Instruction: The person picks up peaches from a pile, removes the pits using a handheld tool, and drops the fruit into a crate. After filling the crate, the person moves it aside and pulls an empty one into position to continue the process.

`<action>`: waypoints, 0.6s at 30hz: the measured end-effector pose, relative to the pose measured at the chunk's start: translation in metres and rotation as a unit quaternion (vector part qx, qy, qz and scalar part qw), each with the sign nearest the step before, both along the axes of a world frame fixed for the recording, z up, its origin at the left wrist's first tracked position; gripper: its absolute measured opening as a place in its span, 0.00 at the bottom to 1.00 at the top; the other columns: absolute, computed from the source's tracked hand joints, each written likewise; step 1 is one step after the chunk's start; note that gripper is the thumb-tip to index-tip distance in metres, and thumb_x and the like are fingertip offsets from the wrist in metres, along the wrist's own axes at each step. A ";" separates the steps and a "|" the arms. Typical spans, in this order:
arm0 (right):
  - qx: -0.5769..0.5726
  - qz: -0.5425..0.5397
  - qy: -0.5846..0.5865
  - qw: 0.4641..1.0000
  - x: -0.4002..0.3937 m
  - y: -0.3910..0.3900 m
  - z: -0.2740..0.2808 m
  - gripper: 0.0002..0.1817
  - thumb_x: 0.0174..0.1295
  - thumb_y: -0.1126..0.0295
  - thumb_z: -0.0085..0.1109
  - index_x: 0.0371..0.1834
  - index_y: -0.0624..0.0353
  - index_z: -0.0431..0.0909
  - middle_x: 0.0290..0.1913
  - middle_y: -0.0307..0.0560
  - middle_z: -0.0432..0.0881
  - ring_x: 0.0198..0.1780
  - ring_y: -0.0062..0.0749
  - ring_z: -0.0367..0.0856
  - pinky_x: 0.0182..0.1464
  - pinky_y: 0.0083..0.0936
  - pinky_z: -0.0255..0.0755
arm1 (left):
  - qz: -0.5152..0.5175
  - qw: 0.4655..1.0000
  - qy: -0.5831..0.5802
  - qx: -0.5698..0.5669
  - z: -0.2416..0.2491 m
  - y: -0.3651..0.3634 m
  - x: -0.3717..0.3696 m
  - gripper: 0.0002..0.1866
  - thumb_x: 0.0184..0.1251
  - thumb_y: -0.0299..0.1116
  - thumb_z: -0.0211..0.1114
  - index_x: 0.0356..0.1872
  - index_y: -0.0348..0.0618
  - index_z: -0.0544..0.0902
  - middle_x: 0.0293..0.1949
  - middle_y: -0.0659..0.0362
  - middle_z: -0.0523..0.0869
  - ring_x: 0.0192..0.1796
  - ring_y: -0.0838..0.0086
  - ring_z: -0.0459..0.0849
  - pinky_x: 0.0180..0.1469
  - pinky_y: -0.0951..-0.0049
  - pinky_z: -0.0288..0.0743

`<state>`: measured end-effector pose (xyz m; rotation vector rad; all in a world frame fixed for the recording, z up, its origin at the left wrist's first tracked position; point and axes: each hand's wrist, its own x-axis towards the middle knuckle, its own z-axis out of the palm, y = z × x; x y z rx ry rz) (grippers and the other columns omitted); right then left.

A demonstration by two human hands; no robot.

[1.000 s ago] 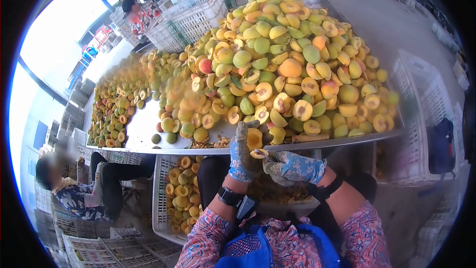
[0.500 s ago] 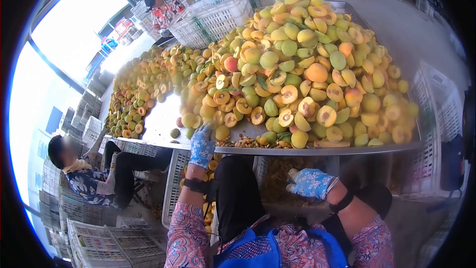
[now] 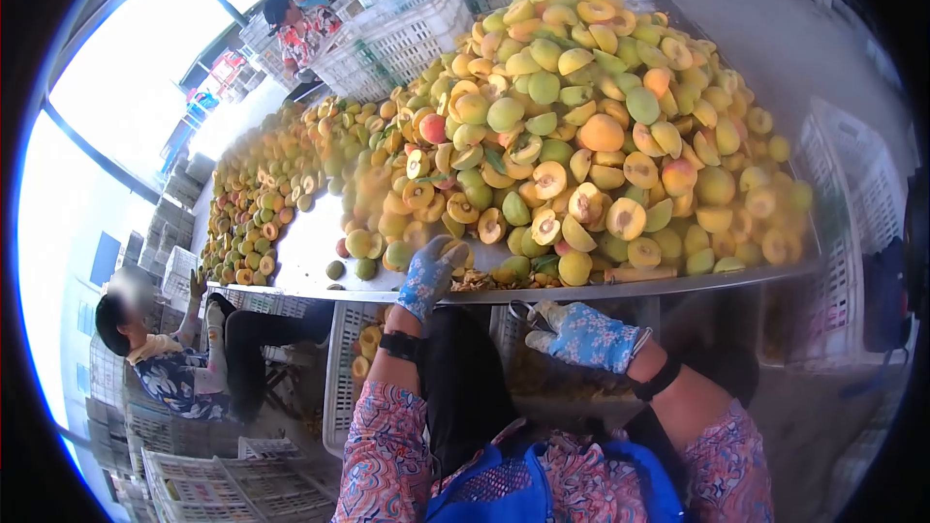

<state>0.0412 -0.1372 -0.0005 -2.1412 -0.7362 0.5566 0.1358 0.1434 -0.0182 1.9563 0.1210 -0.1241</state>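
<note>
Crates [image 3: 228,489] stand low at the far left, and near them sits a co-worker [image 3: 179,373], with legs stretched toward the worktop [image 3: 678,285]. Under its front edge, a white crate [image 3: 341,392] contains some fruit halves. The left hand [image 3: 426,276] bends over this edge, its fingertips close to fruit; I cannot tell if its grip has taken one. A large heap of fruit [image 3: 581,136], mostly halves, covers the middle and the right of the worktop, and blocks the way straight ahead. The right hand [image 3: 586,337] is lower than the edge, its grip clenched on a small loop-shaped tool [image 3: 520,310]. Farther right, another crate [image 3: 857,199] stands just beside the worktop.

For moving, a bare metal patch [image 3: 310,242] lies to the left of the left hand, and some room is between the two hands.

One second ago, both hands were together around a fruit half; now they are apart, the left at the edge.
</note>
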 end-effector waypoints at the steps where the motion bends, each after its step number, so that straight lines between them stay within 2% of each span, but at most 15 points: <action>1: 0.070 -0.038 -0.021 0.997 0.000 0.004 -0.003 0.31 0.65 0.50 0.50 0.56 0.71 0.68 0.44 0.71 0.80 0.50 0.62 0.78 0.53 0.47 0.70 | 0.022 0.997 0.038 -0.065 0.017 -0.017 -0.016 0.15 0.70 0.43 0.61 0.46 0.42 0.80 0.35 0.65 0.82 0.36 0.81 0.79 0.34 0.80 0.75; 2: 0.140 -0.076 -0.043 0.986 0.000 0.007 -0.004 0.31 0.65 0.50 0.51 0.56 0.71 0.68 0.45 0.71 0.80 0.50 0.62 0.78 0.53 0.46 0.71 | 0.021 0.997 0.039 -0.065 0.025 -0.029 -0.028 0.15 0.70 0.43 0.61 0.46 0.42 0.80 0.35 0.65 0.82 0.36 0.81 0.79 0.34 0.80 0.75; 4: 0.115 -0.120 -0.055 0.985 0.002 0.014 0.002 0.28 0.64 0.53 0.55 0.53 0.70 0.71 0.43 0.70 0.80 0.49 0.61 0.78 0.51 0.44 0.72 | 0.018 0.974 0.059 -0.219 0.030 -0.049 -0.046 0.15 0.71 0.43 0.59 0.46 0.41 0.79 0.35 0.64 0.81 0.36 0.80 0.80 0.33 0.80 0.75; 6: 0.170 -0.185 -0.051 0.967 0.000 0.019 0.008 0.23 0.62 0.57 0.59 0.47 0.69 0.74 0.41 0.67 0.81 0.45 0.59 0.80 0.48 0.42 0.73 | 0.014 0.977 0.051 -0.206 0.025 -0.067 -0.057 0.14 0.71 0.43 0.59 0.45 0.43 0.79 0.37 0.62 0.82 0.36 0.79 0.80 0.33 0.78 0.76; 7: 0.262 -0.224 -0.036 0.938 0.000 0.024 0.001 0.19 0.60 0.60 0.63 0.42 0.69 0.76 0.38 0.64 0.82 0.42 0.56 0.81 0.44 0.40 0.74 | 0.016 0.963 0.050 -0.264 0.023 -0.078 -0.063 0.13 0.71 0.41 0.59 0.44 0.42 0.78 0.35 0.63 0.80 0.36 0.79 0.79 0.35 0.78 0.76; 8: 0.260 -0.229 -0.035 0.937 0.002 0.025 -0.004 0.19 0.60 0.60 0.63 0.42 0.69 0.76 0.38 0.64 0.82 0.42 0.56 0.81 0.44 0.40 0.74 | 0.018 0.946 0.049 -0.321 0.024 -0.086 -0.069 0.11 0.71 0.39 0.59 0.43 0.42 0.78 0.33 0.63 0.79 0.35 0.79 0.78 0.36 0.78 0.75; 9: 0.230 -0.243 -0.024 0.942 0.005 0.023 -0.008 0.17 0.60 0.63 0.64 0.43 0.67 0.76 0.36 0.57 0.82 0.41 0.46 0.81 0.44 0.36 0.74 | 0.012 0.943 0.068 -0.325 0.027 -0.091 -0.074 0.11 0.71 0.38 0.59 0.45 0.42 0.77 0.35 0.62 0.79 0.37 0.78 0.78 0.41 0.77 0.75; 10: 0.200 -0.256 -0.013 0.945 0.006 0.022 -0.008 0.16 0.59 0.66 0.66 0.44 0.66 0.77 0.34 0.50 0.82 0.40 0.36 0.81 0.44 0.33 0.73 | 0.009 0.943 0.071 -0.326 0.025 -0.095 -0.076 0.11 0.71 0.38 0.59 0.45 0.42 0.77 0.35 0.62 0.79 0.37 0.78 0.78 0.41 0.77 0.75; 11: 0.254 -0.261 -0.061 0.929 0.003 0.021 -0.006 0.13 0.61 0.65 0.64 0.42 0.63 0.78 0.29 0.45 0.80 0.30 0.29 0.80 0.34 0.28 0.74 | 0.004 0.937 0.068 -0.344 0.023 -0.100 -0.077 0.10 0.71 0.36 0.57 0.47 0.44 0.75 0.38 0.60 0.80 0.38 0.76 0.80 0.41 0.76 0.76; 12: 0.253 -0.263 -0.062 0.929 0.002 0.020 -0.003 0.13 0.61 0.65 0.64 0.42 0.63 0.78 0.29 0.45 0.80 0.30 0.29 0.80 0.34 0.28 0.74 | -0.001 0.931 0.064 -0.360 0.022 -0.104 -0.078 0.10 0.72 0.35 0.56 0.49 0.45 0.73 0.41 0.58 0.80 0.39 0.75 0.81 0.42 0.75 0.77; 14: 0.273 -0.300 0.151 0.902 -0.001 0.015 0.014 0.10 0.63 0.66 0.62 0.42 0.59 0.79 0.25 0.41 0.80 0.18 0.23 0.76 0.21 0.23 0.70 | -0.010 0.949 0.028 -0.315 0.022 -0.113 -0.082 0.12 0.72 0.34 0.55 0.52 0.45 0.72 0.44 0.58 0.79 0.43 0.74 0.80 0.45 0.75 0.77; 15: 0.274 -0.302 0.151 0.900 -0.001 0.016 0.009 0.10 0.63 0.66 0.62 0.42 0.59 0.79 0.25 0.41 0.80 0.18 0.23 0.76 0.21 0.23 0.70 | -0.016 0.963 -0.007 -0.269 0.021 -0.117 -0.085 0.13 0.72 0.33 0.55 0.55 0.44 0.71 0.47 0.57 0.79 0.46 0.74 0.79 0.49 0.75 0.76; 17: 0.318 -0.349 0.256 0.843 -0.001 0.017 0.000 0.08 0.65 0.66 0.59 0.42 0.56 0.79 0.23 0.38 0.79 0.12 0.18 0.70 0.12 0.17 0.63 | -0.035 0.967 -0.048 -0.246 0.018 -0.126 -0.089 0.15 0.73 0.32 0.54 0.58 0.43 0.70 0.49 0.57 0.78 0.49 0.74 0.78 0.52 0.75 0.75; 18: 0.319 -0.352 0.256 0.842 -0.002 0.014 -0.003 0.08 0.65 0.66 0.59 0.42 0.56 0.79 0.23 0.38 0.79 0.12 0.18 0.70 0.12 0.17 0.63 | -0.050 0.969 -0.090 -0.225 0.016 -0.130 -0.091 0.17 0.73 0.32 0.54 0.60 0.42 0.69 0.52 0.57 0.77 0.52 0.75 0.76 0.55 0.74 0.73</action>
